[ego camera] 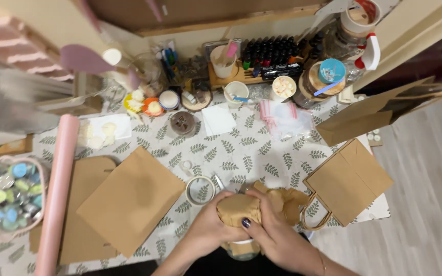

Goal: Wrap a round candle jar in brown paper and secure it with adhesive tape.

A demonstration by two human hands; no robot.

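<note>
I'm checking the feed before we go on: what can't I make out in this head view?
- The object under the brown paper: both the left hand and right hand cover it.
- The jar-like base below: mostly hidden by the hands.
- Small bottles at the back: too small to tell apart.
- The basket: cut off by the left edge.

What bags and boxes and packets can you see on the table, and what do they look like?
Flat brown paper bag: left of the hands, tilted.
Brown bag with handles: lying flat at the right edge.
Open brown bag: far right.
Clear packets with pink strips: a pile mid-table.
Brown paper wrap: over a jar, held by left hand and right hand.
Pink roll: left side, long.
</note>
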